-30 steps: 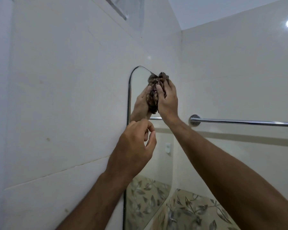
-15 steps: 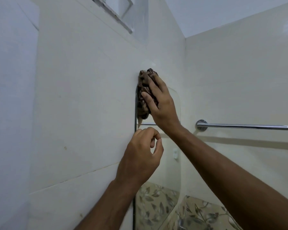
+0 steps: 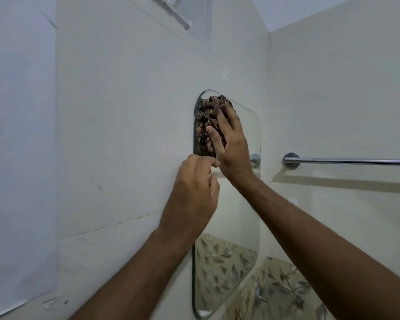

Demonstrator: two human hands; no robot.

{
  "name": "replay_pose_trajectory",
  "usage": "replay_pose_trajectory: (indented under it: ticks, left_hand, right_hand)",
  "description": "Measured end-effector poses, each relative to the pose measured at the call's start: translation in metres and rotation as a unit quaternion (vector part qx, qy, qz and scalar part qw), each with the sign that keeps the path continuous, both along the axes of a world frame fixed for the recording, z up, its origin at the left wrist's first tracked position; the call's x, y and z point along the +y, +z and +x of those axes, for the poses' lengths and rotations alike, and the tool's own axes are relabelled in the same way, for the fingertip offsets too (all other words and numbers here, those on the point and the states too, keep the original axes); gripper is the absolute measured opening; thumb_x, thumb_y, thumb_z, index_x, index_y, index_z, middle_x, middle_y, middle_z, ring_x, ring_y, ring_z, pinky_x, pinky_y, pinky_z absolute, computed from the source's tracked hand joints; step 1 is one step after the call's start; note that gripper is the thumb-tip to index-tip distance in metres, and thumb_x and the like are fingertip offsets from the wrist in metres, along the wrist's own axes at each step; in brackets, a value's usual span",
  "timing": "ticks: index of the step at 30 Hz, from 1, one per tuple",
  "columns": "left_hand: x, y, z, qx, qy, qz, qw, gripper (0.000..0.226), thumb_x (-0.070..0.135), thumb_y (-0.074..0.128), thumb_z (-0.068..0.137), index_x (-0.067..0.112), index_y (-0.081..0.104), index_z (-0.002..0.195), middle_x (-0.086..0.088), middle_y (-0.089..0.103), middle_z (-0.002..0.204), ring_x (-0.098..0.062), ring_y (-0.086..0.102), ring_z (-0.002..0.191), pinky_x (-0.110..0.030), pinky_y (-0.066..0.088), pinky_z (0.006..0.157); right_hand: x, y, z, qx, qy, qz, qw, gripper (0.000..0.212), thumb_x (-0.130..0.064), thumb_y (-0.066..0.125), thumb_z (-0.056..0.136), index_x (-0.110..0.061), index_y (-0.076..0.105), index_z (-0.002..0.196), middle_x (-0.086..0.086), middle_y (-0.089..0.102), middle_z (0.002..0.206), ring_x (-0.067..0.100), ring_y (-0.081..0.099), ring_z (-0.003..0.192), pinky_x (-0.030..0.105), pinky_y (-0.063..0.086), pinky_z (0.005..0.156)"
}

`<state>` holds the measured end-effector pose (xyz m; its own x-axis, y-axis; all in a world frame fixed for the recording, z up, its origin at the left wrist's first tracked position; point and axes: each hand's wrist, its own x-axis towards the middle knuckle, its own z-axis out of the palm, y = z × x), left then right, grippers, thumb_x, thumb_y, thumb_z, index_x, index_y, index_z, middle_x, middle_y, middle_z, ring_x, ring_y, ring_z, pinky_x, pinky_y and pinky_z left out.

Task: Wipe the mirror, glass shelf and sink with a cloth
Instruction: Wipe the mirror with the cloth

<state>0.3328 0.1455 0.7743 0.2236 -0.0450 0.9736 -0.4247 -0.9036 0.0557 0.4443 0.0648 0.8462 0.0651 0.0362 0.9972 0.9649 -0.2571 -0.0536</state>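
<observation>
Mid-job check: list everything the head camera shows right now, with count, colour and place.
mirror: one, frameless with rounded corners, on the left wall.
cloth: one, brown patterned, bunched against the mirror's upper left.
towel rail: one, chrome, on the right wall.
window: one, pale frame, top of the left wall.
leaf-pattern tiles: grey-beige, bottom right.
right hand: pressing the cloth on the mirror.
left hand: empty, fingers loosely curled, at the mirror's left edge.

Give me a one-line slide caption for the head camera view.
Right hand presses a brown cloth to the mirror's top while the left hand steadies its edge.
</observation>
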Motion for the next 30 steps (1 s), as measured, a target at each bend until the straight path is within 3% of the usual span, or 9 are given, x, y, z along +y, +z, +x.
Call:
replay_pose_trajectory:
  ticks: [3,7,9,13,16,19,21,25,30]
  left_hand:
    - [0.010,0.010,-0.012,-0.042,0.158,0.087,0.983,0.012,0.015,0.054,0.097,0.012,0.064,0.103,-0.005,0.063,0.094,-0.021,0.050,0.087,-0.036,0.048,0.078]
    - [0.016,0.027,-0.022,-0.050,0.240,0.118,0.962,0.013,0.014,0.049,0.096,0.014,0.062,0.093,-0.005,0.060,0.087,-0.023,0.046,0.084,-0.037,0.044,0.073]
    - [0.015,0.031,-0.023,-0.036,0.263,0.119,0.957,0.011,0.011,0.051,0.094,0.012,0.062,0.098,-0.007,0.059,0.093,-0.025,0.048,0.088,-0.038,0.046,0.075]
    - [0.014,0.035,-0.022,-0.019,0.284,0.114,0.952,0.029,0.004,0.059,0.088,0.007,0.060,0.117,-0.010,0.058,0.102,-0.028,0.050,0.094,-0.040,0.049,0.079]
    - [0.014,0.041,-0.020,-0.003,0.312,0.132,0.941,0.033,0.006,0.063,0.087,0.010,0.061,0.119,-0.006,0.057,0.102,-0.025,0.048,0.093,-0.038,0.048,0.078]
    - [0.015,0.043,-0.019,-0.007,0.322,0.150,0.935,0.027,0.005,0.055,0.090,0.005,0.063,0.115,-0.009,0.057,0.099,-0.027,0.049,0.090,-0.041,0.048,0.076]
    - [0.014,0.042,-0.020,-0.006,0.327,0.160,0.931,0.030,0.007,0.052,0.091,0.004,0.061,0.119,-0.009,0.057,0.101,-0.028,0.049,0.091,-0.042,0.048,0.078]
    - [0.016,0.040,-0.018,-0.011,0.325,0.160,0.932,0.032,0.006,0.057,0.091,0.003,0.060,0.122,-0.010,0.057,0.107,-0.029,0.051,0.096,-0.043,0.049,0.081]
    - [0.015,0.040,-0.017,-0.029,0.320,0.160,0.933,0.023,0.008,0.047,0.100,0.005,0.062,0.117,-0.010,0.057,0.103,-0.029,0.051,0.094,-0.043,0.047,0.081]
  right_hand:
    - [-0.004,-0.007,0.000,0.017,0.002,-0.016,1.000,0.050,-0.024,0.048,0.105,-0.019,0.035,0.153,0.001,0.025,0.162,0.006,0.021,0.149,0.004,0.015,0.113]
    - [-0.007,-0.026,0.003,0.038,-0.005,-0.023,0.999,0.052,-0.027,0.045,0.105,-0.024,0.030,0.155,-0.003,0.019,0.164,0.006,0.016,0.151,0.010,0.011,0.118]
    - [-0.007,-0.038,0.003,0.050,-0.001,-0.024,0.998,0.052,-0.027,0.045,0.105,-0.023,0.030,0.155,-0.003,0.018,0.164,0.005,0.015,0.151,0.011,0.012,0.119]
    - [-0.008,-0.035,0.002,0.055,0.003,-0.033,0.998,0.052,-0.026,0.046,0.105,-0.020,0.032,0.154,-0.002,0.019,0.164,0.004,0.015,0.151,0.012,0.012,0.119]
    - [-0.004,-0.011,-0.003,0.045,-0.003,-0.029,0.999,0.052,-0.027,0.045,0.105,-0.024,0.030,0.155,-0.003,0.019,0.164,0.005,0.016,0.151,0.008,0.013,0.116]
    - [0.002,-0.001,-0.009,0.034,-0.011,-0.010,0.999,0.051,-0.029,0.045,0.105,-0.022,0.032,0.154,-0.002,0.020,0.164,0.003,0.016,0.149,0.007,0.015,0.114]
    - [0.003,-0.013,-0.010,0.018,-0.004,-0.013,1.000,0.050,-0.026,0.045,0.105,-0.017,0.034,0.153,0.001,0.021,0.164,0.004,0.015,0.150,0.012,0.016,0.118]
    - [0.000,-0.059,-0.009,-0.008,-0.006,-0.041,0.999,0.050,-0.020,0.047,0.104,-0.013,0.035,0.152,0.005,0.021,0.163,0.013,0.017,0.152,0.039,0.026,0.122]
    - [0.003,-0.039,-0.011,-0.013,-0.020,-0.031,0.999,0.050,-0.017,0.047,0.104,-0.010,0.036,0.152,0.011,0.024,0.162,0.019,0.020,0.151,0.037,0.025,0.123]
